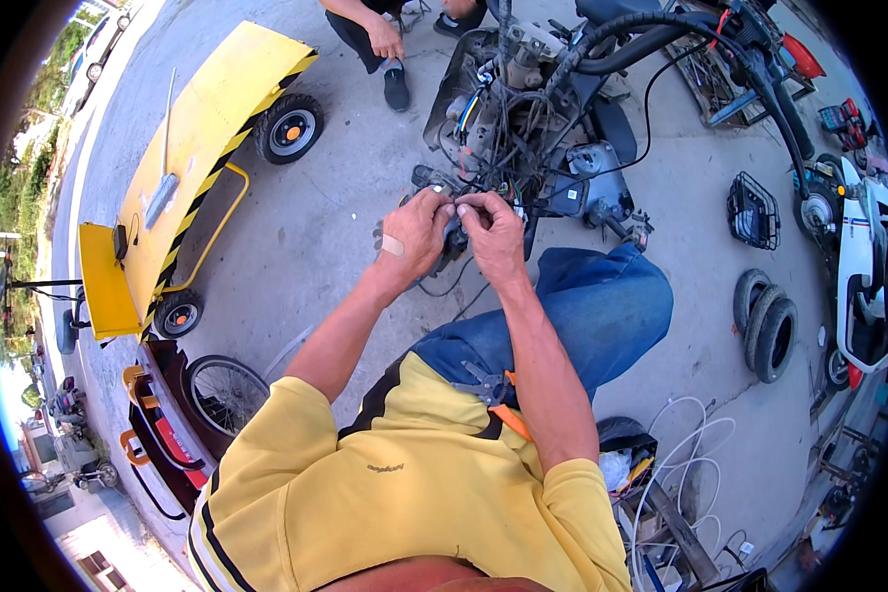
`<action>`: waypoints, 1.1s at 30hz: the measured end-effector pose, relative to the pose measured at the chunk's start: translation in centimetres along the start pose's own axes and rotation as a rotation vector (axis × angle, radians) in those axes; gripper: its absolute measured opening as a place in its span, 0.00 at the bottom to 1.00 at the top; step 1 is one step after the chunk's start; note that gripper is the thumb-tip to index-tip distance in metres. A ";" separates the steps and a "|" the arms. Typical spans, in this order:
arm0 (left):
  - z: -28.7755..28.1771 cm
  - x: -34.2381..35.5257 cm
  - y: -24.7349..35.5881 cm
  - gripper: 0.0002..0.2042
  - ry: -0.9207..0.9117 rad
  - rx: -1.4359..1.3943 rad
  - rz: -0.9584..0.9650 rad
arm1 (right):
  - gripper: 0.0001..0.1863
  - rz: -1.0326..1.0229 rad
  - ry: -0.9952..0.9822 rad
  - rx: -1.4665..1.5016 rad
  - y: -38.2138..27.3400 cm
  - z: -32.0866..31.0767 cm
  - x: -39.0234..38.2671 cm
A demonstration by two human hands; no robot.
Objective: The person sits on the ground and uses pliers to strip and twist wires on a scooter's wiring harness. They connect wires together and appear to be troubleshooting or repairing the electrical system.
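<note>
My left hand (pixel 416 234), with a plaster near the wrist, is closed, thumb and forefinger pinched together. Right beside it, fingertips almost touching, my right hand (pixel 494 240) pinches too. Between them seems to be a thin wire, mostly hidden by the fingers. Both hands are in front of a stripped-down scooter (pixel 523 84), whose bundle of black cables (pixel 511 133) hangs loose just beyond them. A black box (pixel 567 195) sits to the right of the cables. Orange-handled pliers (pixel 508 419) lie on my lap, partly behind my right forearm.
Across from me a person (pixel 385 39) crouches by the scooter. On the left stand a yellow cart (pixel 197 128) with a brush on it and a spoked wheel (pixel 225 393). At right are stacked tyres (pixel 776 340), a black basket (pixel 753 211) and a white scooter (pixel 863 266); white tubing (pixel 696 434) coils nearer.
</note>
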State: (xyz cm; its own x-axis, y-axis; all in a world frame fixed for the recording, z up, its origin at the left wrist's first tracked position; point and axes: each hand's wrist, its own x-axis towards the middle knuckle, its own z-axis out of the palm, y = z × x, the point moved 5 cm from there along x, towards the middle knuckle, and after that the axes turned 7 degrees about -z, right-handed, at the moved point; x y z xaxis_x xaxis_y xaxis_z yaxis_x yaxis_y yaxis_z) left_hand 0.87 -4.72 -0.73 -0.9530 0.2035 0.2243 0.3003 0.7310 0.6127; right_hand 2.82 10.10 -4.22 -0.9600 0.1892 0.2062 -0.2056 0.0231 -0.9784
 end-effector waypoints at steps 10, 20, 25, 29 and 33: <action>2.6 -0.9 -3.1 0.09 -0.664 -1.455 -0.966 | 0.04 -0.095 -0.032 -0.048 -0.6 0.1 -0.1; -2.2 0.1 1.3 0.10 0.092 0.046 0.242 | 0.04 0.050 0.002 0.056 0.2 0.0 -0.2; -1.2 0.2 0.5 0.06 0.048 0.059 0.105 | 0.04 -0.019 -0.036 -0.048 -0.8 -0.1 -0.1; 0.6 0.1 -2.3 0.07 -0.182 -0.385 -0.435 | 0.04 -0.077 -0.039 -0.105 -1.2 -0.1 -0.1; 1.7 -0.6 -2.2 0.09 -0.343 -0.972 -0.788 | 0.04 -0.034 0.013 -0.023 -0.3 -0.2 -0.3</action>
State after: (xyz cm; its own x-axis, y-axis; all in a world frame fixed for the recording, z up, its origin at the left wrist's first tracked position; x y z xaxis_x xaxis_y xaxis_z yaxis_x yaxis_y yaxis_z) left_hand 0.71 -5.34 -3.51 -0.8027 0.1990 -0.5622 -0.5754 -0.0106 0.8178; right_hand 3.18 10.26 -4.01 -0.9500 0.2004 0.2393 -0.2335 0.0525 -0.9709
